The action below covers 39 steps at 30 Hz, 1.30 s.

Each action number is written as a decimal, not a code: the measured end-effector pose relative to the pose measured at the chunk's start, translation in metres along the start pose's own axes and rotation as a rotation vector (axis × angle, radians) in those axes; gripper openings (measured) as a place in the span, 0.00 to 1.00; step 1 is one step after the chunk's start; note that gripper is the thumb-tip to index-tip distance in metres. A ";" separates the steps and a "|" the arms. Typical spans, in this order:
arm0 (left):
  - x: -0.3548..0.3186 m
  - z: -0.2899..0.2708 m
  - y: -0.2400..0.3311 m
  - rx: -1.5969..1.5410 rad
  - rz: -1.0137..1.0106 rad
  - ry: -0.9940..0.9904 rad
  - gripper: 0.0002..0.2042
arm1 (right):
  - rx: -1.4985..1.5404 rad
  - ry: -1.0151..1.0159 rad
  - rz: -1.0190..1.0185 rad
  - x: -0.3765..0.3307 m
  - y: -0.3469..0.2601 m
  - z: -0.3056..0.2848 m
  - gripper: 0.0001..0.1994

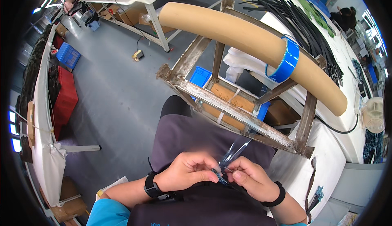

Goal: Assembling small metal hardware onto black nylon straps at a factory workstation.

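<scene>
Above my lap, both hands are close together with their fingertips almost meeting. My left hand [190, 169] pinches a small dark bundle with blue-green flecks [220, 178] between thumb and forefinger. My right hand [251, 179] is closed beside it, thumb against forefinger, at the lower end of a clear plastic strip [234, 151]. The strip slants up from the fingers toward the near bar of a worn metal frame [228, 103]. Whether the right fingers grip the strip or a thin thread cannot be made out. Across the frame lies a long brown cardboard tube [228, 24], ringed by a blue roll [286, 60].
Right of me is a white-covered table [330, 152] with a bundle of black strips [302, 30] on its far part. Blue-tipped dark strands [316, 197] lie at lower right. A blue bin [200, 77] stands under the frame; a red bin [65, 95] and blue crate [68, 55] are left.
</scene>
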<state>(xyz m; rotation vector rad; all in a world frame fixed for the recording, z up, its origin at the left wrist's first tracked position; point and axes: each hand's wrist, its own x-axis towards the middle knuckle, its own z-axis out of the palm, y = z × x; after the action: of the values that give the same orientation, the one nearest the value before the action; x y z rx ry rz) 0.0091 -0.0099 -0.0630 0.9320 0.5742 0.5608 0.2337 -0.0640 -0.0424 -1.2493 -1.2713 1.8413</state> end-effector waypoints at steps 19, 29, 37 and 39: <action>0.006 -0.017 0.003 -0.020 -0.105 0.118 0.03 | 0.472 0.384 -0.327 -0.102 0.000 -0.090 0.21; -0.001 -0.026 -0.004 -0.020 -0.119 0.245 0.04 | -0.016 1.269 -0.180 -0.114 -0.014 -0.330 0.09; 0.011 -0.010 0.007 0.002 -0.045 0.129 0.07 | -0.666 1.593 -0.003 -0.124 0.077 -0.562 0.12; 0.001 -0.004 0.003 0.022 -0.009 0.229 0.06 | -0.951 1.459 0.064 -0.064 0.067 -0.547 0.19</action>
<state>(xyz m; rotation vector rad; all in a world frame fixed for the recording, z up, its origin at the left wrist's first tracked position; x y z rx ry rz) 0.0063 -0.0055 -0.0626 0.8918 0.7911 0.6593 0.7630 0.0686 -0.1413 -2.3516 -1.0694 -0.1247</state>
